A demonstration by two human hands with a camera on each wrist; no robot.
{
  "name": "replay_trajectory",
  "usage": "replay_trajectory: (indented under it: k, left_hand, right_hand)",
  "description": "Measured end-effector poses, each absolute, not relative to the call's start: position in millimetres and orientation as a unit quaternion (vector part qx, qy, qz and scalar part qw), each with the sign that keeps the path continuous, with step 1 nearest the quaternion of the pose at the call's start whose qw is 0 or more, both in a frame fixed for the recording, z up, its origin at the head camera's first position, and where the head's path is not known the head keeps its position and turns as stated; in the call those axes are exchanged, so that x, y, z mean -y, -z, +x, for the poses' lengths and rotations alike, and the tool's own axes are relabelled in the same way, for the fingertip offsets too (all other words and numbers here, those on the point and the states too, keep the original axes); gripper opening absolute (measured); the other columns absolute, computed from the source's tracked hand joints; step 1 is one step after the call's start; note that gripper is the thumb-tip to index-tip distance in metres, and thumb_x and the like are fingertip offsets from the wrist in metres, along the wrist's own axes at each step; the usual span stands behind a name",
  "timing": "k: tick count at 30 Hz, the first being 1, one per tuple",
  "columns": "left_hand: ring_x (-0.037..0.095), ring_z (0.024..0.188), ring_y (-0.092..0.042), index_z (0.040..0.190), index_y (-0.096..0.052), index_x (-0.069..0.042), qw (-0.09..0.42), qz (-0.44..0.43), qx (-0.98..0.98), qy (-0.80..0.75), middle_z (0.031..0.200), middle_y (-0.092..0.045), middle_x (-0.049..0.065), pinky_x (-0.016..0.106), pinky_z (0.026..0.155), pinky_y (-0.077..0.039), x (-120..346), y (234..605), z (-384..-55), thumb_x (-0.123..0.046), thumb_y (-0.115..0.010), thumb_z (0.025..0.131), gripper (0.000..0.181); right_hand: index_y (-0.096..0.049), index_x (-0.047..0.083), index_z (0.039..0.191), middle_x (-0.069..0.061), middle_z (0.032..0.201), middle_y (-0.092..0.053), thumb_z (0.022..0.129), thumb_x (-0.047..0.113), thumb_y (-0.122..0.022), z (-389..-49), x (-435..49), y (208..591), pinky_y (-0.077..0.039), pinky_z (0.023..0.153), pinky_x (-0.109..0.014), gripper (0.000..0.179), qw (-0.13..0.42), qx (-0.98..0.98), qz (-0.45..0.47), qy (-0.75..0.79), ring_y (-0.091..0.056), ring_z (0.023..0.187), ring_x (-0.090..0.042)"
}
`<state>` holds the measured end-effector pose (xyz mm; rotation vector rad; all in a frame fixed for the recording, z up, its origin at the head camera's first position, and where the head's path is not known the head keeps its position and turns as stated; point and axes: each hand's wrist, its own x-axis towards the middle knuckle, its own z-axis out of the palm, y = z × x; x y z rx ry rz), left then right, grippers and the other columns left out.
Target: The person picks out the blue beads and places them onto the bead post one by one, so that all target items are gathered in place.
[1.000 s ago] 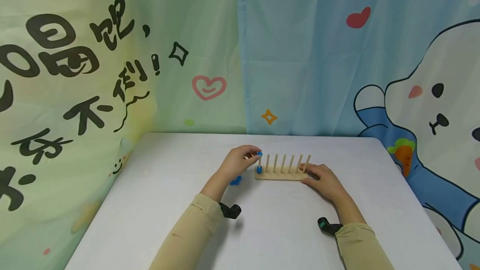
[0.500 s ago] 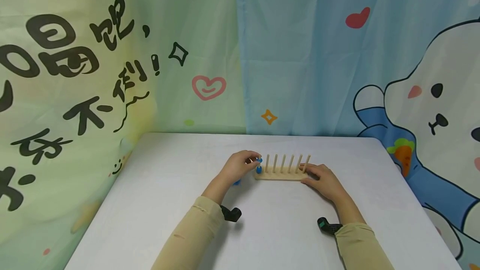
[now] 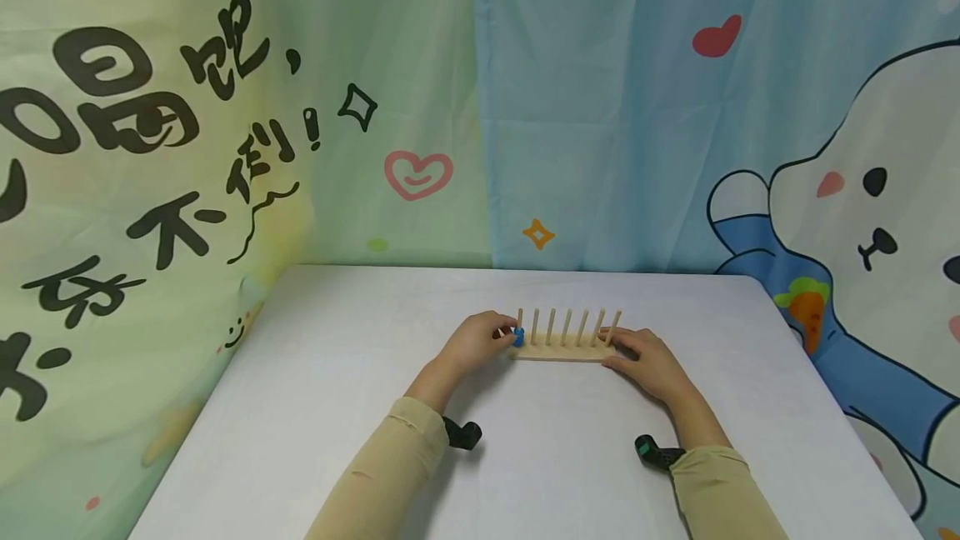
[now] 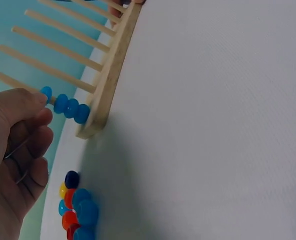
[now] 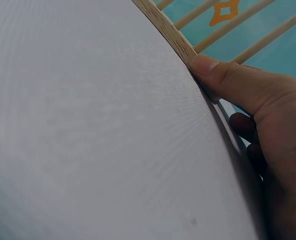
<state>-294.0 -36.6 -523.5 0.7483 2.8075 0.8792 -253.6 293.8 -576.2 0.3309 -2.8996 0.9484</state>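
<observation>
With my left hand (image 3: 477, 344) I pinch the uppermost blue bead (image 4: 46, 94), thumb tip against its side, while my other fingers curl in toward the palm below it. The bead is threaded on the end peg (image 3: 520, 317), the one nearest my left hand, and just past my thumb tip, toward the foot of that peg, more blue beads (image 4: 71, 108) sit close together in a row, the lowest against the wood.

The wooden peg rack (image 3: 566, 352) lies between my two hands, its row of seven upright pegs running from my left fingertips to my right ones; the six pegs beyond my left hand are bare. My right hand (image 3: 645, 361) is clamped on the far end of the rack, thumb on the front edge of the base and fingers reaching behind, beside the last peg.

Below my left hand, just past the rack's end, a small pile of loose beads (image 4: 85, 212) rests on the white table (image 3: 555, 457): several blue, some orange and red, a dark blue one and a bit of yellow. A black device (image 3: 462, 435) sits at my left wrist, by the cuff of my beige sleeve (image 3: 382, 465), and ahead of both hands, past the table's far edge, hangs a printed backdrop (image 3: 555, 107)
</observation>
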Motion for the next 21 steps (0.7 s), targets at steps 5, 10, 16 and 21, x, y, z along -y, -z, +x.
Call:
replay_trajectory:
  k: [5,10,16,21]
  left_hand:
    - [0.011,0.091,-0.061,0.127,-0.068,-0.017,0.062,0.238,-0.927,-0.285,0.103,-0.07,-0.001,0.026,0.078,-0.05,38.4,525.9,-292.7,-0.026,-0.062,0.098,0.03]
    - [0.01,0.089,-0.06,0.129,-0.067,-0.018,0.057,0.238,-0.927,-0.284,0.104,-0.07,-0.002,0.026,0.078,-0.05,42.3,525.8,-292.3,-0.025,-0.062,0.098,0.032]
    - [0.009,0.089,-0.059,0.126,-0.068,-0.019,0.04,0.207,-0.931,-0.298,0.107,-0.07,-0.002,0.027,0.079,-0.05,56.4,528.5,-296.9,-0.025,-0.062,0.099,0.029]
    - [0.011,0.089,-0.061,0.125,-0.068,-0.017,0.044,0.172,-0.937,-0.302,0.109,-0.069,0.001,0.031,0.082,-0.052,73.6,531.2,-302.8,-0.024,-0.062,0.098,0.028]
  right_hand:
    - [-0.066,0.015,0.128,-0.012,0.134,-0.062,0.087,0.041,-0.074,-254.3,-293.8,577.1,-0.039,0.102,-0.058,0.049,0.039,0.944,0.107,-0.309,-0.053,0.116,-0.033]
    - [-0.066,0.016,0.129,-0.012,0.135,-0.062,0.087,0.042,-0.073,-254.4,-293.1,575.7,-0.039,0.102,-0.057,0.05,0.036,0.943,0.104,-0.314,-0.053,0.115,-0.032]
    - [-0.065,0.015,0.129,-0.014,0.134,-0.062,0.088,0.042,-0.073,-253.8,-292.8,574.9,-0.039,0.101,-0.058,0.05,0.035,0.944,0.108,-0.31,-0.053,0.115,-0.033]
    - [-0.065,0.014,0.129,-0.014,0.134,-0.062,0.087,0.043,-0.073,-253.8,-293.7,574.7,-0.039,0.102,-0.058,0.051,0.034,0.944,0.106,-0.31,-0.053,0.117,-0.034]
